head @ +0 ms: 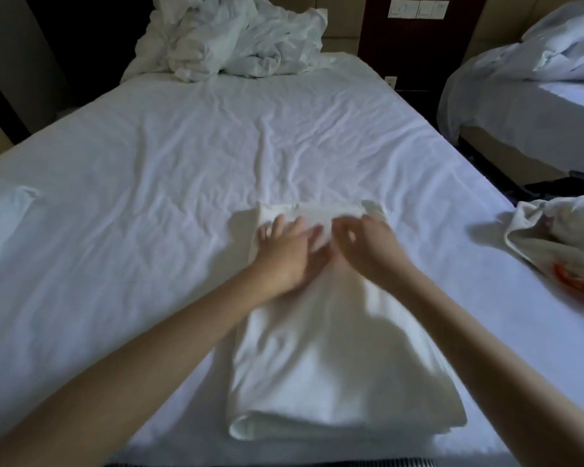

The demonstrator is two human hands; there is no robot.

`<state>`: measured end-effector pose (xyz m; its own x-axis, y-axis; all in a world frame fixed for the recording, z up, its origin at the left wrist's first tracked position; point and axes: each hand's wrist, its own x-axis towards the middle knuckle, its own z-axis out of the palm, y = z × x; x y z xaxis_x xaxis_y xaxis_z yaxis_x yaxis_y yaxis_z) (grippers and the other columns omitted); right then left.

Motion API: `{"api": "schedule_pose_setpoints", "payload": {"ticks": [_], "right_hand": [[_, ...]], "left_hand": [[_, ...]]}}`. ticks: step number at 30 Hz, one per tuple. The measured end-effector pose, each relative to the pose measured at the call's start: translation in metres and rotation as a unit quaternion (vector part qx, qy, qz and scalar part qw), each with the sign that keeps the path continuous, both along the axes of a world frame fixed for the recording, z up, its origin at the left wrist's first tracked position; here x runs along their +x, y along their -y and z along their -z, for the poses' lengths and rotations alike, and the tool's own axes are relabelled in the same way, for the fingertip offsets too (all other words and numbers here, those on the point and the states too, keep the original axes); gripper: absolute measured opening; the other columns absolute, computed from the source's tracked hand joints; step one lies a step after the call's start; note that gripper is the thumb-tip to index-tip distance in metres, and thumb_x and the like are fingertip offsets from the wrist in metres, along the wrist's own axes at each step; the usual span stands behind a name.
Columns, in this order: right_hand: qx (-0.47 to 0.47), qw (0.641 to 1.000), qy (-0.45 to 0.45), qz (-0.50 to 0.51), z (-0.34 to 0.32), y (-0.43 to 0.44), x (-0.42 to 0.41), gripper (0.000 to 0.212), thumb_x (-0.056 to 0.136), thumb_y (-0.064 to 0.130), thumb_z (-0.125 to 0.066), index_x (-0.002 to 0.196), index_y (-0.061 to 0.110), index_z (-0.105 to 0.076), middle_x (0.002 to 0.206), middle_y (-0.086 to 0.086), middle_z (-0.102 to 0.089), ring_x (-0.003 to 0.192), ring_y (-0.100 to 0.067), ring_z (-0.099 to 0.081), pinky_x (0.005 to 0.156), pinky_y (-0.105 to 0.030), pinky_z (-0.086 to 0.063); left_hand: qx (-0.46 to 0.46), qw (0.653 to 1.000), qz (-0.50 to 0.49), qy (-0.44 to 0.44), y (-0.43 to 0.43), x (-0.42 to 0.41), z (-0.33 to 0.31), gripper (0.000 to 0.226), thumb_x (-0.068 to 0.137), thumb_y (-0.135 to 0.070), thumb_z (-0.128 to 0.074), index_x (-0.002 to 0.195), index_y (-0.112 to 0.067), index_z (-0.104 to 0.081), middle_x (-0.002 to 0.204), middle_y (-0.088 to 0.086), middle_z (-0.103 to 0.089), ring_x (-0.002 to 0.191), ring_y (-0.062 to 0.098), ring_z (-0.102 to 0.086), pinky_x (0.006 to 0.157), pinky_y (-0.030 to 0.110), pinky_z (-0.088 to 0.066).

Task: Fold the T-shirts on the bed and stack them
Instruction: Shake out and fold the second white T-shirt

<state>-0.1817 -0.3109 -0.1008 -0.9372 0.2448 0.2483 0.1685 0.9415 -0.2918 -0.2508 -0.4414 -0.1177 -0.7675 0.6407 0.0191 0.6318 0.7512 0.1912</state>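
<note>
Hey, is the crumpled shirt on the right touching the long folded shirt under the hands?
Apart. The head view shows a strip of bare bed sheet between the folded shirt and the crumpled shirt near the bed's right edge.

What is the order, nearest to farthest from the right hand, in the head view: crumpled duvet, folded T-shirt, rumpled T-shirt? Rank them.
1. Folded T-shirt, directly under the right hand.
2. Rumpled T-shirt, at the right edge of the bed.
3. Crumpled duvet, at its far end.
</note>
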Motion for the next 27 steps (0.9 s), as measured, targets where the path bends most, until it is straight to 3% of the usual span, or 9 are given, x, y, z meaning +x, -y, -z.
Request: {"api": "schedule_pose_setpoints", "payload": {"ticks": [2,4,6,11,15,19,22,25,27], "right_hand": [[0.013,0.993,0.114,-0.006,0.030,0.009,0.023,0.058,0.093,0.054,-0.015,0.140,0.029,-0.038,0.150,0.003,-0.032,0.138,-0.028,-0.025,0.109,-0.041,-0.019],[0.007,0.995,0.101,0.014,0.048,-0.003,0.031,0.085,0.075,0.068,0.007,0.147,0.033,-0.021,0.157,0.008,-0.016,0.144,-0.019,-0.010,0.115,-0.035,-0.006],[-0.003,0.996,0.081,0.023,0.054,-0.015,0.031,0.093,0.071,0.072,0.013,0.148,0.031,-0.021,0.157,0.006,-0.016,0.145,-0.015,-0.007,0.117,-0.031,-0.002],[-0.002,0.994,0.103,0.036,0.047,-0.009,0.034,0.056,0.096,0.050,-0.013,0.149,0.031,-0.017,0.158,0.004,-0.009,0.146,-0.016,-0.001,0.115,-0.030,0.002],[0.021,0.999,0.026,0.013,0.027,0.011,0.068,0.078,0.075,0.063,-0.003,0.146,0.037,-0.024,0.157,0.006,-0.015,0.146,-0.021,-0.005,0.113,-0.034,0.002],[0.032,0.988,0.130,-0.077,0.037,0.025,0.106,0.083,0.067,0.072,0.003,0.145,0.046,-0.003,0.156,0.018,-0.001,0.145,-0.014,0.002,0.114,-0.032,-0.001],[-0.009,0.990,0.123,-0.069,0.034,0.021,0.104,0.082,0.071,0.072,-0.002,0.147,0.042,-0.011,0.157,0.016,-0.006,0.145,-0.015,-0.002,0.113,-0.030,-0.002],[-0.050,0.998,0.037,0.016,0.028,0.022,0.107,0.061,0.090,0.058,-0.026,0.144,0.031,-0.031,0.156,0.006,-0.020,0.145,-0.019,-0.011,0.113,-0.031,-0.005],[-0.064,0.991,-0.007,0.120,0.022,0.021,0.109,0.055,0.094,0.047,-0.043,0.143,0.023,-0.034,0.154,0.000,-0.026,0.141,-0.025,-0.020,0.112,-0.036,-0.013]], "left_hand": [[-0.036,0.999,-0.018,0.006,0.004,0.016,0.017,0.056,0.096,-0.056,-0.025,0.148,-0.042,-0.011,0.160,-0.005,-0.005,0.145,0.030,0.000,0.114,0.056,0.001],[-0.011,0.999,-0.031,-0.001,0.006,0.012,0.021,0.055,0.094,-0.060,-0.023,0.146,-0.048,-0.010,0.160,-0.008,-0.004,0.146,0.026,0.000,0.114,0.054,0.003],[-0.002,0.999,-0.030,0.013,0.008,0.010,0.018,0.055,0.093,-0.063,-0.022,0.145,-0.050,-0.012,0.159,-0.010,-0.005,0.146,0.024,-0.001,0.115,0.052,0.002],[0.016,0.999,-0.037,0.003,0.012,0.017,0.014,0.054,0.095,-0.057,-0.025,0.147,-0.044,-0.017,0.159,-0.005,-0.011,0.146,0.024,-0.006,0.115,0.048,0.002],[-0.024,0.999,0.044,-0.009,0.033,0.062,0.014,0.074,0.079,-0.070,-0.004,0.148,-0.043,-0.004,0.160,-0.003,0.002,0.146,0.028,0.006,0.114,0.054,0.005],[-0.073,0.993,0.084,-0.027,0.061,0.105,0.024,0.091,0.065,-0.073,0.010,0.149,-0.041,-0.004,0.159,-0.006,0.010,0.146,0.026,0.010,0.113,0.057,0.006],[-0.065,0.995,0.077,-0.027,0.060,0.106,0.019,0.087,0.068,-0.074,0.007,0.148,-0.043,-0.006,0.160,-0.007,0.005,0.146,0.025,0.005,0.113,0.054,0.004],[0.018,0.996,0.073,0.047,0.059,0.092,0.015,0.077,0.077,-0.068,-0.012,0.146,-0.039,-0.026,0.159,-0.004,-0.013,0.146,0.022,-0.007,0.116,0.043,-0.001],[0.178,0.982,0.010,0.070,0.060,0.082,0.011,0.079,0.075,-0.065,-0.024,0.135,-0.021,-0.051,0.147,0.008,-0.041,0.139,0.026,-0.030,0.113,0.033,-0.018]]}}
